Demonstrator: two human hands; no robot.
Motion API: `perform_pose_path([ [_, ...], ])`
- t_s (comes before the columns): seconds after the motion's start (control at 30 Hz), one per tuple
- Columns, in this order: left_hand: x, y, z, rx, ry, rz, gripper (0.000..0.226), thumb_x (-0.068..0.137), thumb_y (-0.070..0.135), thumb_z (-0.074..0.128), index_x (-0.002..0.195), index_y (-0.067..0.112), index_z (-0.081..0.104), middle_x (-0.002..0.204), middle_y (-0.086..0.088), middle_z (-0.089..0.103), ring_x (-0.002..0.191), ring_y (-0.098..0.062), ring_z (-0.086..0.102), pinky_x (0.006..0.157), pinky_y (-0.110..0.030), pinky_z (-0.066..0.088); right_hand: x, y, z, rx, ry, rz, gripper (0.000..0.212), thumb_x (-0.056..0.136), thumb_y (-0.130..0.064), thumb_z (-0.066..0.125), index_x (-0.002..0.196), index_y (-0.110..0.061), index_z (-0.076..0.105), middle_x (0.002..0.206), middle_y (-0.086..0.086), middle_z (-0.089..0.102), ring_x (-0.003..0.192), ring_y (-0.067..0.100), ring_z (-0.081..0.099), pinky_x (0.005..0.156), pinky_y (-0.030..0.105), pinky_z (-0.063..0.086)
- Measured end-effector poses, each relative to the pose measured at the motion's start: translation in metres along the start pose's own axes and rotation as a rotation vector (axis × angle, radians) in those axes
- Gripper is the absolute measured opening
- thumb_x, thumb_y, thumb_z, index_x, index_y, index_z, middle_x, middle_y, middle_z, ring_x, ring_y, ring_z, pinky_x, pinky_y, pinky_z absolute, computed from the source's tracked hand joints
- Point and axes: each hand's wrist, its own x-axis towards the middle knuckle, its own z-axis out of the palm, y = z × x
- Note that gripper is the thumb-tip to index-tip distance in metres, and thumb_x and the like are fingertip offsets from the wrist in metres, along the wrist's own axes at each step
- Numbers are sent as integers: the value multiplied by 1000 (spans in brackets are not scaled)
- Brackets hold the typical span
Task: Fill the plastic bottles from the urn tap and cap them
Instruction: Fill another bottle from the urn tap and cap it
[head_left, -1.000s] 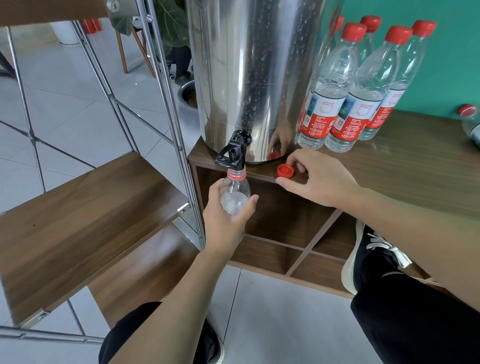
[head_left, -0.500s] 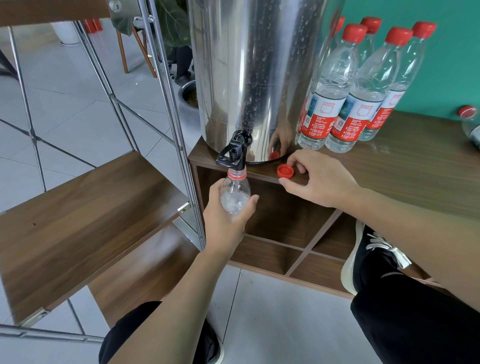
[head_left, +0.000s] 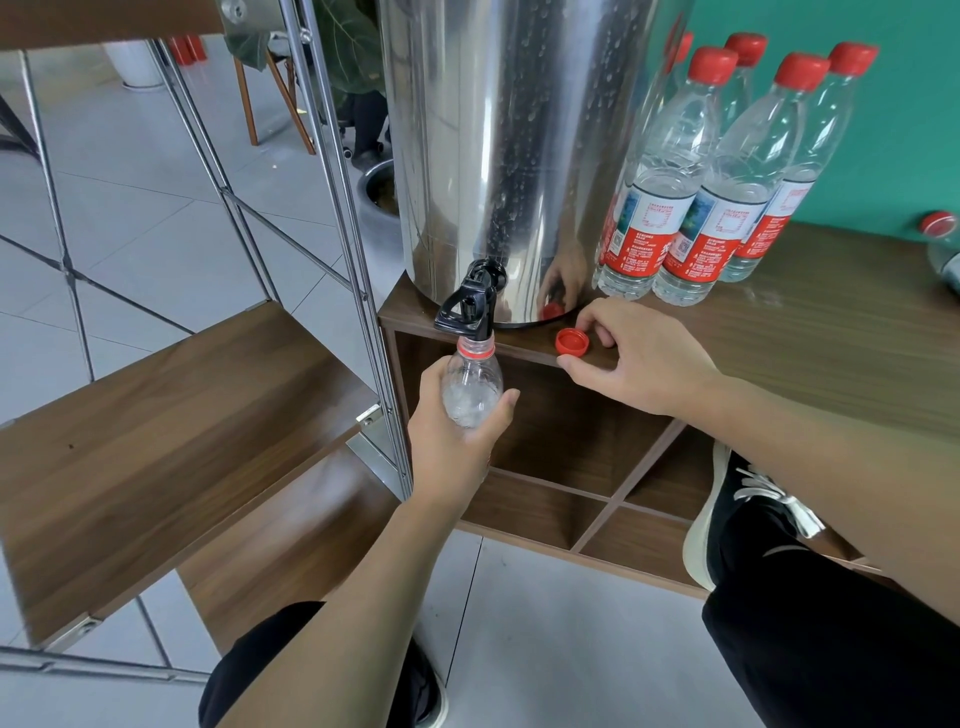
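Under tap (head_left: 467, 312), bottle (head_left: 471, 384) in left hand (head_left: 457, 441)

You are looking at a silver urn (head_left: 498, 156), its polished wall beaded with droplets and mirroring a red spot, with a black tap (head_left: 467, 306) at its foot. A clear bottle (head_left: 471, 387) is wearing a red neck ring beneath it. A red cap (head_left: 572, 343) is lying on the dark wood-grain cabinet (head_left: 831, 332). Behind it, clear bottles (head_left: 691, 197) are showing red caps and red, white and blue labels against a teal wall (head_left: 914, 130). You are wearing black trousers (head_left: 831, 649) and a black shoe (head_left: 748, 509) with a white sole and laces. Pale grey tiles (head_left: 130, 208) are lining the floor.
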Motion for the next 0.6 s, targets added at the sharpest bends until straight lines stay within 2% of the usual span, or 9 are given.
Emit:
perform_pose_path([
  [0.23,1,1,1,7,-3,3,69,83,35,86,140,21,50,123,23,58,114,17,52,86,2,38,1,0,1,-15,3,7,39,88,-66,59,105,-31,54,80,-14,47,71,7,49,59,24,36],
  [0.6,2,1,1,6,2,8,68,83,34,86,139,20,50,122,23,58,113,16,53,86,1,39,1,-1,-1,-22,-1,12,40,88,-66,59,105,-30,55,80,-14,48,71,7,50,59,24,38],
])
